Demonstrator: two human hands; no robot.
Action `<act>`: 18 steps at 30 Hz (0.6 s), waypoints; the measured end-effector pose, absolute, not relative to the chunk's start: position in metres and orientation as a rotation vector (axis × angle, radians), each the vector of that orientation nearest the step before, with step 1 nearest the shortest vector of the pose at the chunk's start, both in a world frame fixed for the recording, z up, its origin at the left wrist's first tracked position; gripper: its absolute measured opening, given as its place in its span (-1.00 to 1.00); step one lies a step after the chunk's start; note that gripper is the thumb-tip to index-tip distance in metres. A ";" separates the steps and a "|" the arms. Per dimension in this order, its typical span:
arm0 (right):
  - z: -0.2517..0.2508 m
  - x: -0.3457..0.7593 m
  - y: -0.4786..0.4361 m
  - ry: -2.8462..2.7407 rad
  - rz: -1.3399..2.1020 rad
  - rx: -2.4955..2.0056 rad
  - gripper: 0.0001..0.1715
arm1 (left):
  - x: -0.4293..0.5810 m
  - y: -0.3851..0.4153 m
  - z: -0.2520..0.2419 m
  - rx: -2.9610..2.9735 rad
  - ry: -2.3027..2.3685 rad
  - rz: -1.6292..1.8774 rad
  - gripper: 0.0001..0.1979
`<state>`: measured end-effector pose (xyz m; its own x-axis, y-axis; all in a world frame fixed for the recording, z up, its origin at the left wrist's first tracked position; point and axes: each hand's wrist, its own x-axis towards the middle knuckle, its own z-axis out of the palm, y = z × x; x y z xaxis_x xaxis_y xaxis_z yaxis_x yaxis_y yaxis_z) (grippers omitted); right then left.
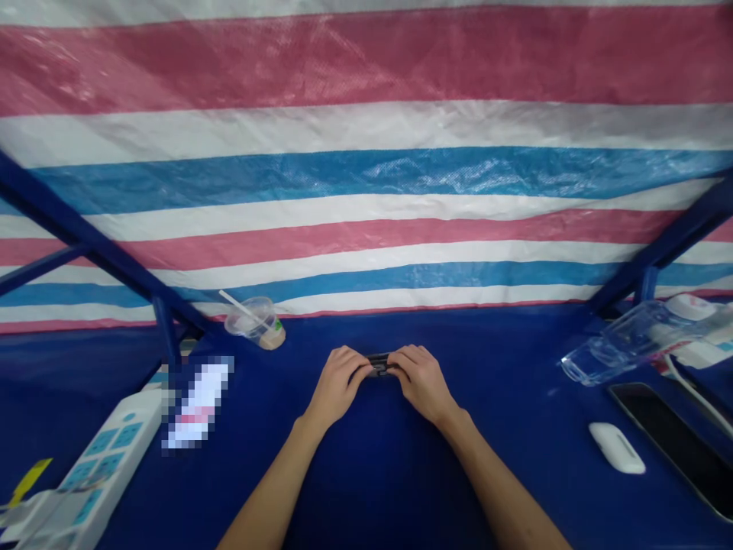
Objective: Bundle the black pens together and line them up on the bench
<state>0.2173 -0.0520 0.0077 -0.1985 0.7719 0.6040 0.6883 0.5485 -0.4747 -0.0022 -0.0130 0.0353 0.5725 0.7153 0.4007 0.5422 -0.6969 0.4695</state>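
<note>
- Dark blue tabletop [378, 473] before us, backed by sheeting [366, 172] striped red, white and blue.
- Small dark object [379, 365] at mid-table, toward the far edge, between our two hands; mostly covered, so we cannot tell what it is, nor whether it touches the surface.
- Left hand [339, 382]: thumb and fingers drawn together, pinching the object's left end.
- Right hand [422, 380]: likewise narrow, gripping the right end. We note both forearms reaching in from the near side.
- Beyond the left hand, near the sheeting: clear plastic cup [252, 322] with a white straw [243, 307], something pale brown at its base.
- Farther left: a bright oblong [200, 405], pixelated past reading; beside it a white power strip [114, 458] with blue socket panels.
- Well to the right we log a white rounded case [617, 448], a dark-faced phone [676, 443] just beside it, and a clear bottle [624, 344] with a white cap.
- Blue frame bars [103, 237] slant along both sides.
</note>
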 end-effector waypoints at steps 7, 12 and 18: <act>0.006 0.215 -0.054 -1.945 0.155 -1.190 -0.86 | -0.002 -0.015 0.033 2.489 1.003 0.902 -0.85; 0.008 0.218 -0.055 -1.964 0.129 -1.182 -0.87 | -0.001 -0.016 0.034 2.524 1.017 0.877 -0.79; 0.009 0.218 -0.057 -1.962 0.150 -1.210 -0.84 | 0.000 -0.020 0.035 2.505 0.972 0.922 -0.79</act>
